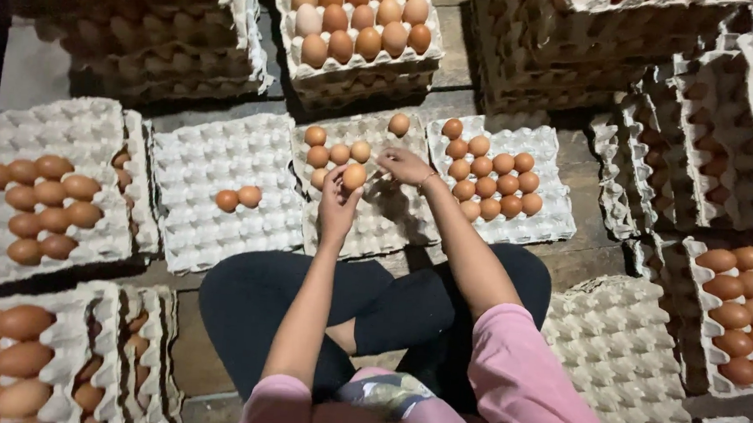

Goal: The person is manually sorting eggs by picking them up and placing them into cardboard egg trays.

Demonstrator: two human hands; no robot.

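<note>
My left hand point(336, 207) holds a brown egg point(354, 177) at its fingertips, just above the grey pulp egg tray point(393, 217) in front of me. That tray has several brown eggs point(328, 154) in its far left cells and one egg point(398, 124) at its far edge. My right hand point(404, 164) hovers over the same tray just to the right of the held egg, fingers curled downward; I cannot see whether it holds anything. I sit cross-legged in dark trousers and pink sleeves.
A tray point(543, 215) to the right holds several eggs. A tray point(219, 228) to the left holds two eggs point(238, 199). Further left another tray point(94, 133) holds several. Stacked trays point(363, 76) ring the floor, and empty trays point(616, 348) lie at right.
</note>
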